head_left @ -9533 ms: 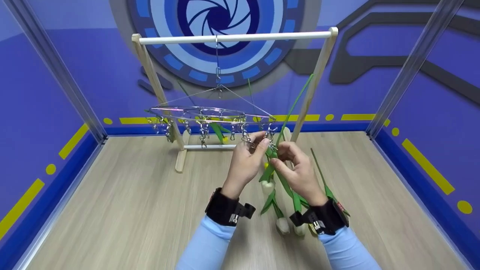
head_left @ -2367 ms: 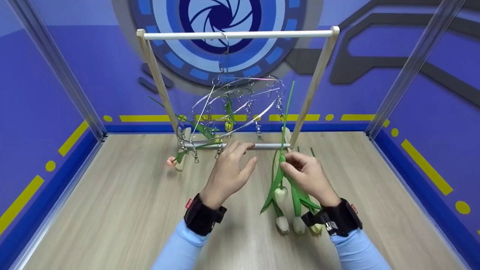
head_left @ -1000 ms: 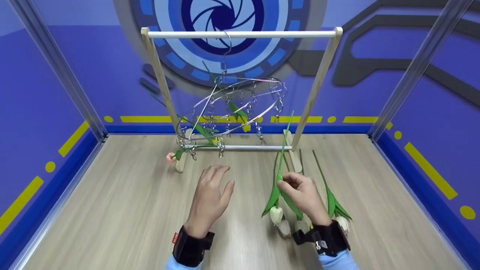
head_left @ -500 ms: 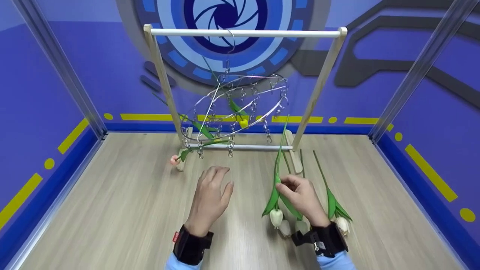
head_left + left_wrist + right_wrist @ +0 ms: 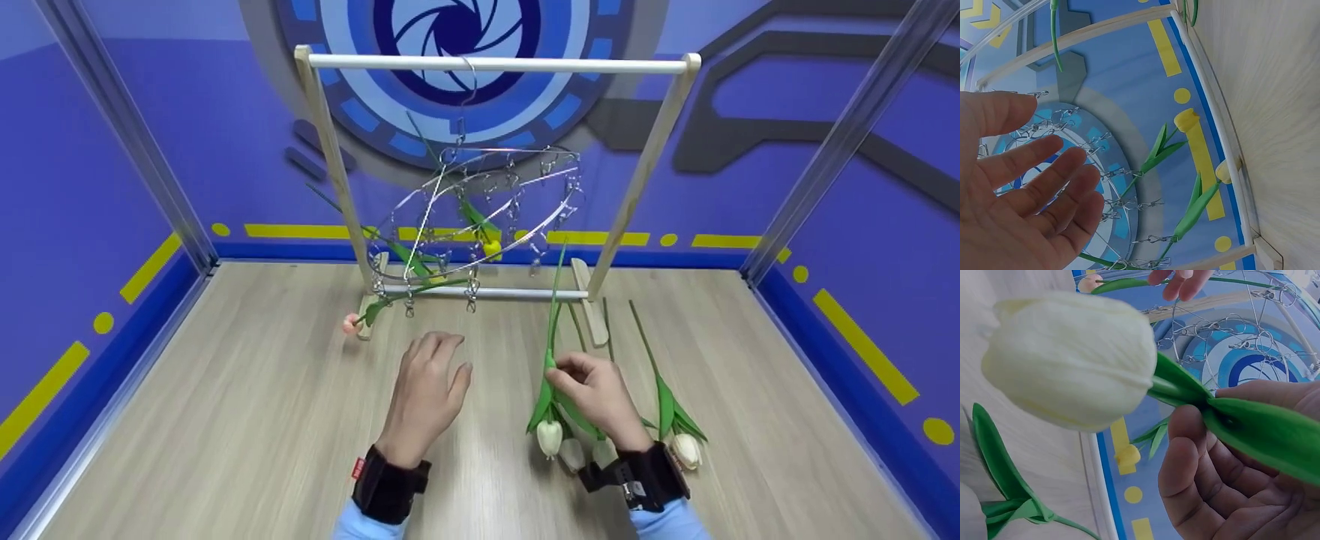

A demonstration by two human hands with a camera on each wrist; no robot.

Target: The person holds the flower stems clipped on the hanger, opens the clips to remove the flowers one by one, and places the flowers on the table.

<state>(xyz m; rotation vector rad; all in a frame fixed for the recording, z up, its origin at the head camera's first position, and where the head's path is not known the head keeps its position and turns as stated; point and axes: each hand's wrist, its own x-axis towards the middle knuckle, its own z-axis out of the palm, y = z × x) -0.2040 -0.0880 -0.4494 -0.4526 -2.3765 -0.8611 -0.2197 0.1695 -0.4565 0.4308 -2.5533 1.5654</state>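
I can read no word and no number here. A small red label [image 5: 358,468] stands on the black left wristband [image 5: 390,489], but its marks are too small for me. The back wall [image 5: 187,135] carries a round emblem [image 5: 457,26], similar to a camera shutter.

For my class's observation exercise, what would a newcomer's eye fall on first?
Probably the tilted wire clip hanger, hung from the wooden rack at centre. Then a white tulip, lower and further right, in the grip of the right hand. Behind the rack, a round blue emblem marks the wall.
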